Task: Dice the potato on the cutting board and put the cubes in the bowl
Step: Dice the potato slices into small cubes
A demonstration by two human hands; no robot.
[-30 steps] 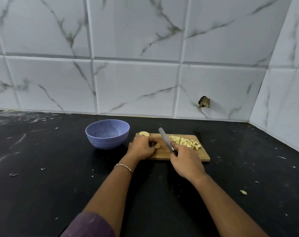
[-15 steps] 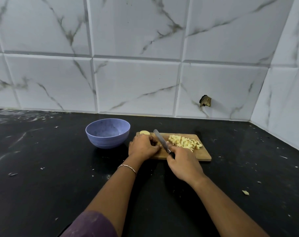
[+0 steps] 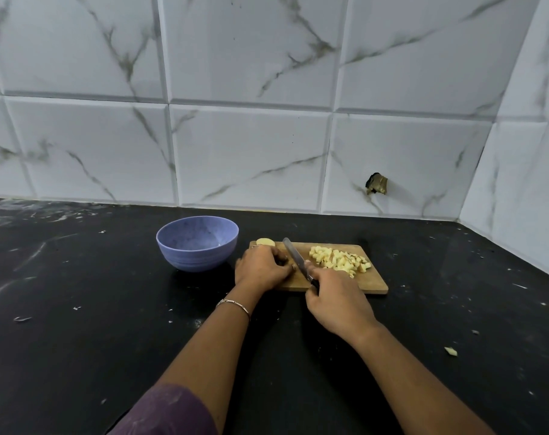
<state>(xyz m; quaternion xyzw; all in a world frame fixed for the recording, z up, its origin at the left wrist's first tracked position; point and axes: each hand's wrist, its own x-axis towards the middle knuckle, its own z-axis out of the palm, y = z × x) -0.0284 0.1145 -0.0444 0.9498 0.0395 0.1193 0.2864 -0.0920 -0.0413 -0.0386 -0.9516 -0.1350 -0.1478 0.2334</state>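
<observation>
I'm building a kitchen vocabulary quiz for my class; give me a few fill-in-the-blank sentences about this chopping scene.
The knife is gripped by the ___ hand.
The purple bowl stands to the ___ of the cutting board.
The potato cubes are piled on the board; the bowl is ___.
Missing words: right; left; empty.

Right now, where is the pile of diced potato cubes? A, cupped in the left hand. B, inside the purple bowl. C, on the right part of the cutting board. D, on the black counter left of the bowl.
C: the cubes lie heaped on the cutting board, to the right of the knife, and none show inside the bowl.
</observation>
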